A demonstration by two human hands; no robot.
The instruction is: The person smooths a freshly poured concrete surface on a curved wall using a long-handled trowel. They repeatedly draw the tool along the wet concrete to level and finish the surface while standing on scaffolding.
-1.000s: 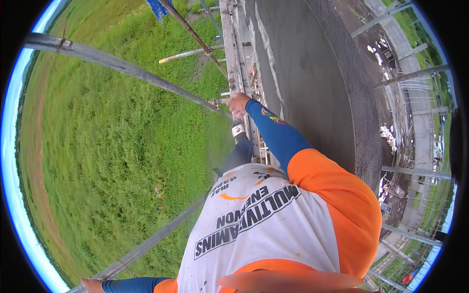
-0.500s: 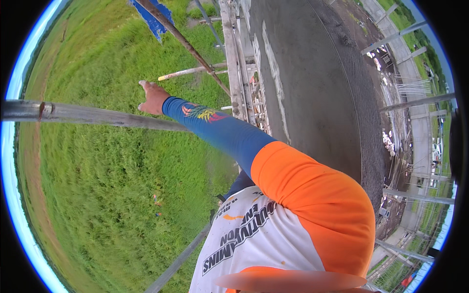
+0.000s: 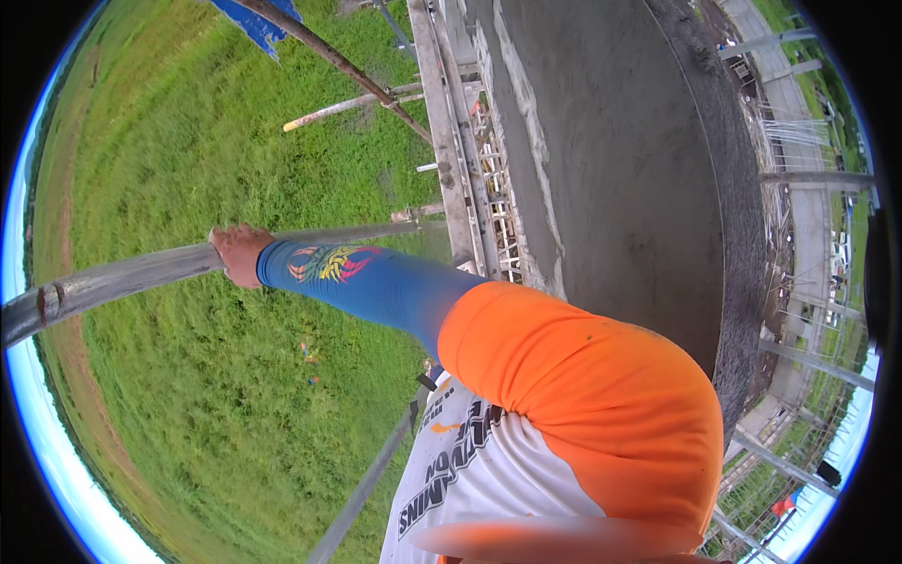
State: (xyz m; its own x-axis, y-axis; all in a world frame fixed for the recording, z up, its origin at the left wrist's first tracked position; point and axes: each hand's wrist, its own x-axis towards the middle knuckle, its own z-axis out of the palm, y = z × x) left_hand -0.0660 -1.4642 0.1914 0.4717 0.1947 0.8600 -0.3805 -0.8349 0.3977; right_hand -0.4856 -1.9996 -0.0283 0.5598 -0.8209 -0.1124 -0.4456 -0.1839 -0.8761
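My right arm, in an orange shirt sleeve and a blue patterned arm sleeve, reaches across to the left. At its end my right hand (image 3: 241, 254) is closed around a grey metal scaffold pole (image 3: 141, 274). The pole runs from the left rim, passes under the hand and goes on behind the forearm. My left hand is not in view. Below the arm shows the front of my white shirt (image 3: 526, 470).
Green grass (image 3: 216, 414) lies far below on the left. Long planks (image 3: 440, 122) edge a strip of smooth grey concrete (image 3: 639, 160). A brown slanting pole (image 3: 329, 61) carries a torn blue sheet (image 3: 258, 23). Another pole (image 3: 362, 484) slants up at the bottom; more poles stand at right.
My right hand, free above the pole with fingers apart before, has come down and left and taken hold of it. The whole view has shifted a little.
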